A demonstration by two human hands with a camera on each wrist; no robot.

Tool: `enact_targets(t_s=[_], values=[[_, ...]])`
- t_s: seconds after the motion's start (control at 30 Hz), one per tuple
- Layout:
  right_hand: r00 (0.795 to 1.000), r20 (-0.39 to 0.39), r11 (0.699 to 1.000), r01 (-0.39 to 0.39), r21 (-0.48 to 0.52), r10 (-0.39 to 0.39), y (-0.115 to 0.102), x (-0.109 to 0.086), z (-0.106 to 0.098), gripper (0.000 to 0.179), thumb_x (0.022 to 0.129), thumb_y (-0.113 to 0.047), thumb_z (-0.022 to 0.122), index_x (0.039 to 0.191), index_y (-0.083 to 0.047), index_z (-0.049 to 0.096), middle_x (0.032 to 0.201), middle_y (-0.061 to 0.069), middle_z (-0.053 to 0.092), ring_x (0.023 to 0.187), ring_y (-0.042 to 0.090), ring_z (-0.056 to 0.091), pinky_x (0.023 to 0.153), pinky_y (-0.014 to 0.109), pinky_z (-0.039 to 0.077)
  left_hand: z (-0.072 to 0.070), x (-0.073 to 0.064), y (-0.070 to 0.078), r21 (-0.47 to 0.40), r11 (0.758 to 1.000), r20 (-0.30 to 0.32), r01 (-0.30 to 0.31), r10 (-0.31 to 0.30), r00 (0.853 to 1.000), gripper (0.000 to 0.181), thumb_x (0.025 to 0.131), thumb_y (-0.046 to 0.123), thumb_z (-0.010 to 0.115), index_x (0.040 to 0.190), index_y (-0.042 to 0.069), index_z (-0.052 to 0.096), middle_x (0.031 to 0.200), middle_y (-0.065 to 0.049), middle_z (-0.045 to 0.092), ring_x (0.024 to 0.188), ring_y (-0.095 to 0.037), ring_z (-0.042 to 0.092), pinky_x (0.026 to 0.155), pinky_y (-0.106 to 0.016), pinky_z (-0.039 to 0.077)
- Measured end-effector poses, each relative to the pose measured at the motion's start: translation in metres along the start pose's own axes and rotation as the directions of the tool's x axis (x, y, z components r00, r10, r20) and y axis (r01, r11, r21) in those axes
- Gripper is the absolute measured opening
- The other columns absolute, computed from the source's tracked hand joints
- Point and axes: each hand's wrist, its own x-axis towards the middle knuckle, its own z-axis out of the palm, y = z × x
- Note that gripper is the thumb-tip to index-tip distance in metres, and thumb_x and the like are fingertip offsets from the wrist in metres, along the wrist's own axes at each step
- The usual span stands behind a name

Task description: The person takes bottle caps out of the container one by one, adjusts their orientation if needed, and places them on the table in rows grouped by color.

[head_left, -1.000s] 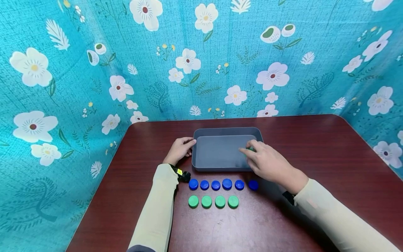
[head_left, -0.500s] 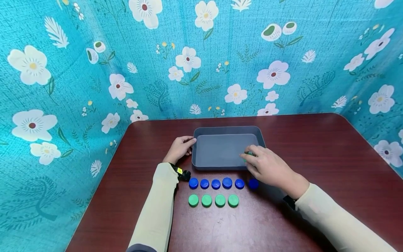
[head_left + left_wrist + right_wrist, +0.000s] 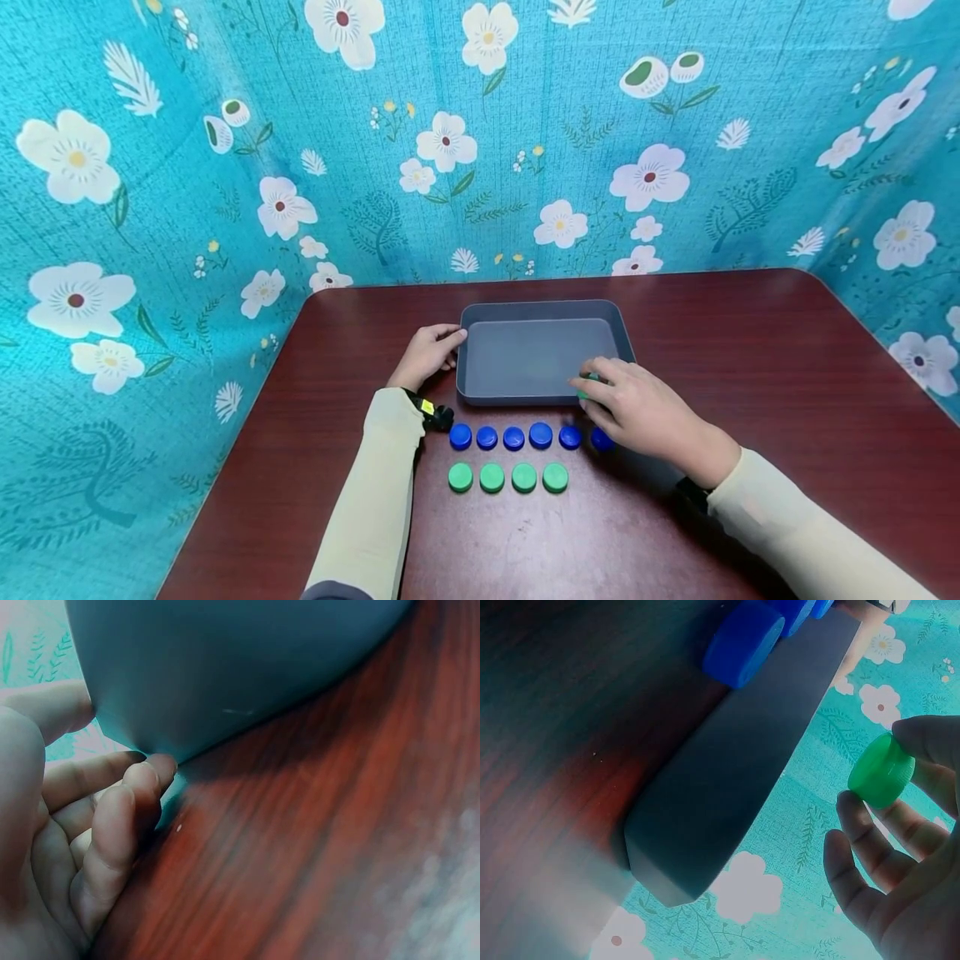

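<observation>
My right hand (image 3: 637, 408) pinches a green bottle cap (image 3: 881, 771) between thumb and fingertips, above the near right part of the grey tray (image 3: 540, 398). My left hand (image 3: 427, 357) is at the tray's left side. Its thumb lies at the tray's edge and its other fingers (image 3: 112, 825) curl low against the outer wall in the left wrist view. Several blue caps (image 3: 541, 435) form a row just in front of the tray; the rightmost blue cap (image 3: 602, 439) is partly covered by my right hand. Nearer to me runs a row of several green caps (image 3: 524, 477).
The dark red-brown wooden table (image 3: 750, 367) spreads around the tray. Behind and beside it hangs a turquoise curtain (image 3: 510, 167) printed with white flowers. A black wrist camera (image 3: 442, 417) on my left wrist sits close to the leftmost blue cap.
My right hand, with the green cap in its fingers, has come slightly nearer to me, from over the tray's interior toward its front edge. The left hand has stayed at the tray's side.
</observation>
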Motion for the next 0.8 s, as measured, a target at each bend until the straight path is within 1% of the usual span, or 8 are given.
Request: enact_targets(t_s=[0.23, 0.43, 0.6, 0.67, 0.8], values=[[1.0, 0.025, 1.0, -0.017, 0.005, 0.017, -0.002, -0.004, 0.0, 0.034, 0.083, -0.017, 0.077, 0.116, -0.008, 0.071, 0.105, 0.005, 0.058, 0.083, 0.017, 0.056, 0.068, 0.036, 0.05, 0.001, 0.002, -0.001, -0.002, 1.0, -0.002, -0.01, 0.01, 1.0, 0.044, 0.094, 0.041, 0.064, 0.126, 0.012, 0.066, 0.089, -0.01, 0.066, 0.064, -0.025, 0.062, 0.058, -0.035, 0.055], [0.999, 0.029, 0.999, -0.02, 0.027, 0.019, -0.003, -0.008, 0.001, 0.033, 0.082, -0.017, 0.078, 0.113, -0.009, 0.072, 0.104, 0.003, 0.058, 0.085, 0.015, 0.057, 0.072, 0.036, 0.052, 0.001, 0.002, -0.003, 0.003, 1.0, -0.006, -0.007, 0.007, 1.0, 0.043, 0.094, 0.041, 0.064, 0.126, 0.012, 0.066, 0.09, -0.009, 0.066, 0.064, -0.024, 0.062, 0.058, -0.034, 0.055], [1.0, 0.025, 0.999, -0.005, 0.043, 0.004, -0.004, -0.012, 0.004, 0.028, 0.086, -0.018, 0.073, 0.113, -0.01, 0.072, 0.105, 0.003, 0.059, 0.085, 0.015, 0.058, 0.071, 0.035, 0.052, 0.0, 0.001, -0.002, -0.003, 1.0, -0.005, -0.008, 0.008, 1.0, 0.043, 0.094, 0.041, 0.064, 0.126, 0.013, 0.066, 0.091, -0.009, 0.066, 0.065, -0.025, 0.062, 0.059, -0.035, 0.055], [1.0, 0.015, 0.999, -0.002, 0.049, 0.001, -0.004, -0.013, 0.004, 0.028, 0.086, -0.017, 0.073, 0.113, -0.01, 0.072, 0.105, 0.003, 0.059, 0.085, 0.014, 0.059, 0.071, 0.035, 0.052, 0.0, 0.001, -0.001, -0.006, 1.0, -0.008, -0.013, 0.013, 1.0, 0.043, 0.094, 0.041, 0.064, 0.126, 0.012, 0.066, 0.092, -0.009, 0.067, 0.065, -0.025, 0.062, 0.059, -0.035, 0.055], [1.0, 0.001, 0.998, 0.0, 0.057, 0.0, -0.006, -0.015, 0.005, 0.032, 0.08, -0.013, 0.078, 0.112, -0.009, 0.073, 0.104, 0.003, 0.059, 0.085, 0.014, 0.058, 0.07, 0.035, 0.052, 0.0, 0.001, -0.001, -0.003, 1.0, -0.008, -0.006, 0.006, 1.0, 0.043, 0.094, 0.041, 0.064, 0.126, 0.012, 0.066, 0.092, -0.009, 0.067, 0.065, -0.025, 0.063, 0.058, -0.035, 0.055]])
